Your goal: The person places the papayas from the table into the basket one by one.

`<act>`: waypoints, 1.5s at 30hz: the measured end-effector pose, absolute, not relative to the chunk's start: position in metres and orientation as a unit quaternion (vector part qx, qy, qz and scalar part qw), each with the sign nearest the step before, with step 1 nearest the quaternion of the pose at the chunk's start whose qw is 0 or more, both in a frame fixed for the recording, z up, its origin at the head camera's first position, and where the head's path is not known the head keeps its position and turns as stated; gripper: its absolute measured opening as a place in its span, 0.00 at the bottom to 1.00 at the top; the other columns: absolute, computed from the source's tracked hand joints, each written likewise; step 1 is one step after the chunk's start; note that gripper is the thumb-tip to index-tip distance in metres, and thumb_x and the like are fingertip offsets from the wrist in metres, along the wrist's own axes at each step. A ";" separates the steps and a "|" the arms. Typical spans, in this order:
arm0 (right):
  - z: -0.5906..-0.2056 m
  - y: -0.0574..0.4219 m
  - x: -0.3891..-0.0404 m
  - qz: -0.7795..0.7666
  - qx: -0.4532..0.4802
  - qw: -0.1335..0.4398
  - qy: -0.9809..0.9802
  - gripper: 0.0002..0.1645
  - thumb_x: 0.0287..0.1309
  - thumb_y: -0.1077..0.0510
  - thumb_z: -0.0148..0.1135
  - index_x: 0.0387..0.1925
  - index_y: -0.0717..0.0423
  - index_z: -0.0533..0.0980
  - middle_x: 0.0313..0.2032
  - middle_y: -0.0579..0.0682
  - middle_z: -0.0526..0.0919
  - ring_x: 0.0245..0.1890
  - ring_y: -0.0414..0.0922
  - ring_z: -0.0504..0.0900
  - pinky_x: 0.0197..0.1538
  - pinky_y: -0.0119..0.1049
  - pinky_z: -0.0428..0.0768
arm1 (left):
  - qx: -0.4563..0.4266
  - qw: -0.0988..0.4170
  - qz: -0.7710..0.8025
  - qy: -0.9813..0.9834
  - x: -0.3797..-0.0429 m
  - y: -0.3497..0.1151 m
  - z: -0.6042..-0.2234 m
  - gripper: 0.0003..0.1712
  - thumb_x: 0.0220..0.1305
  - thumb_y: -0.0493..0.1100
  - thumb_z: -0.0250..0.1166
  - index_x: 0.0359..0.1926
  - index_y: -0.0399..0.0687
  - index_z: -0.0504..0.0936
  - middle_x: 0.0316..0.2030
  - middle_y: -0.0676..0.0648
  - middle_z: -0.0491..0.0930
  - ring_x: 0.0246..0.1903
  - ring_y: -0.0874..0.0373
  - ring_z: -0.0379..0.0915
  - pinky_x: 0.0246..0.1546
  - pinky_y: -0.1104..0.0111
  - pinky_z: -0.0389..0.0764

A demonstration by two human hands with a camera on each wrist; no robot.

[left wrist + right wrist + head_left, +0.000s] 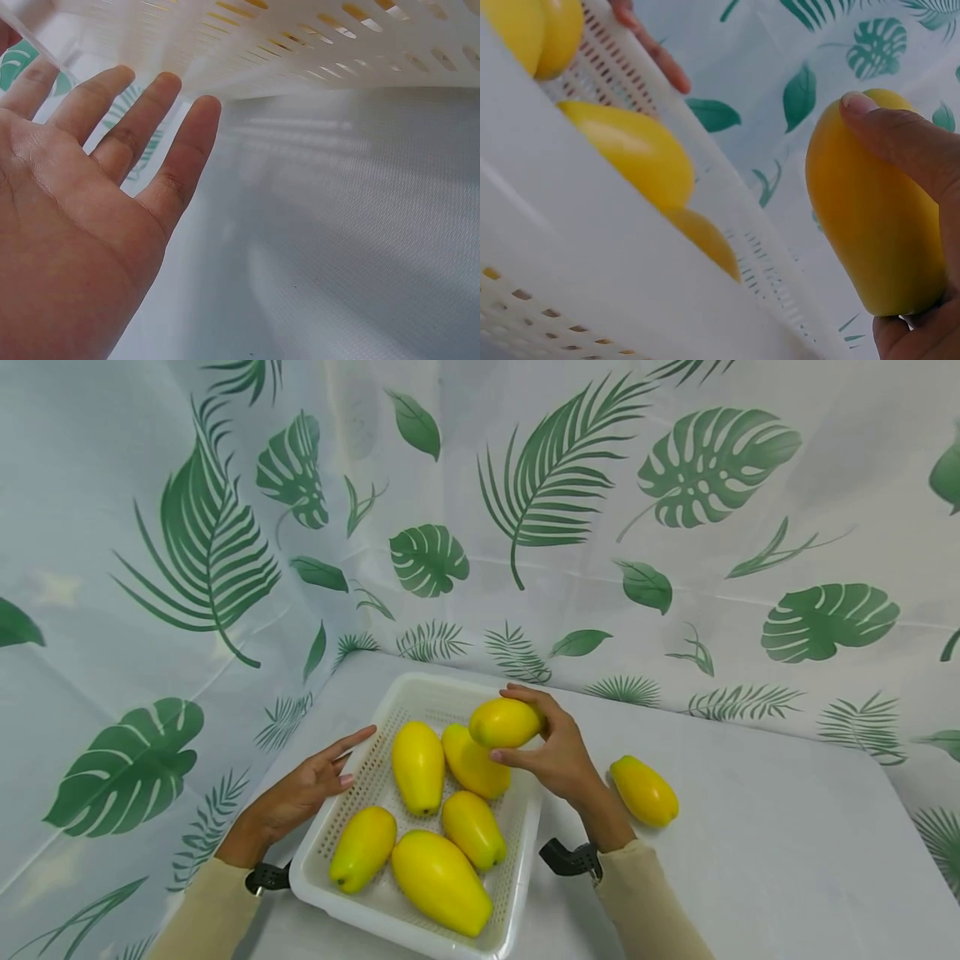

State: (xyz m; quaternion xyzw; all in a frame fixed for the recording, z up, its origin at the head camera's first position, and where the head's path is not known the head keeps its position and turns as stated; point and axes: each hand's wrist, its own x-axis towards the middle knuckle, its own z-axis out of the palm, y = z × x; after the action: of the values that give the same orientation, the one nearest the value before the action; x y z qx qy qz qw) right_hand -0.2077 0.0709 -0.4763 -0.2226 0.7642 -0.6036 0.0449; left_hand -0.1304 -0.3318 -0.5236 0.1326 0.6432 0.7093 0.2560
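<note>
A white plastic basket with perforated walls holds several yellow papayas. My right hand grips another papaya over the basket's far right part, thumb on one side and fingers on the other. In the right wrist view the thumb presses near one end of that papaya, beside the basket rim. At the basket's left side is my left hand, its fingers spread and fairly straight. The left wrist view shows those fingertips right at the outer wall.
One more papaya lies on the white tabletop to the right of the basket. White curtains with green leaf prints hang behind and along the left. A black strap with a camera mount sits on the right wrist.
</note>
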 end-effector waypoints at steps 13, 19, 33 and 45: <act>-0.485 0.067 -0.215 -0.591 -0.205 0.042 0.779 0.49 0.52 0.52 0.85 0.73 0.35 0.71 0.79 0.43 0.66 0.74 0.51 0.73 0.76 0.57 0.73 | 0.134 0.251 0.709 0.645 -0.130 -0.331 -0.524 0.42 0.84 0.34 0.49 0.87 0.64 0.44 0.85 0.42 0.52 0.76 0.50 0.67 0.69 0.57 0.81; -0.487 0.066 -0.217 -0.576 -0.178 0.034 0.797 0.49 0.52 0.49 0.85 0.74 0.36 0.71 0.78 0.41 0.67 0.69 0.53 0.77 0.72 0.59 0.78 | 0.138 0.250 0.711 0.643 -0.130 -0.331 -0.523 0.42 0.84 0.34 0.48 0.87 0.63 0.43 0.85 0.41 0.52 0.76 0.50 0.68 0.68 0.59 0.81; -0.491 0.069 -0.218 -0.574 -0.168 0.014 0.801 0.46 0.54 0.50 0.84 0.73 0.36 0.73 0.78 0.42 0.68 0.81 0.51 0.64 0.84 0.55 0.59 | 0.142 0.253 0.714 0.637 -0.130 -0.331 -0.523 0.42 0.84 0.34 0.48 0.87 0.62 0.42 0.85 0.41 0.51 0.76 0.51 0.68 0.69 0.60 0.80; -0.486 0.095 -0.211 -0.597 -0.154 -0.019 0.787 0.43 0.56 0.54 0.83 0.71 0.39 0.75 0.77 0.44 0.69 0.82 0.47 0.61 0.86 0.53 0.53 | 0.137 0.254 0.713 0.639 -0.130 -0.330 -0.522 0.42 0.84 0.35 0.48 0.87 0.63 0.43 0.86 0.41 0.50 0.76 0.51 0.67 0.69 0.59 0.81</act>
State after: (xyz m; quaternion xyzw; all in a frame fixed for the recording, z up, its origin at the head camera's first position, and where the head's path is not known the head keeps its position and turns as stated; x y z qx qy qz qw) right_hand -0.2115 0.0954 -0.4858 -0.1538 0.7868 -0.5975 -0.0191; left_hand -0.1297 -0.3305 -0.5218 0.1375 0.6387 0.7133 0.2539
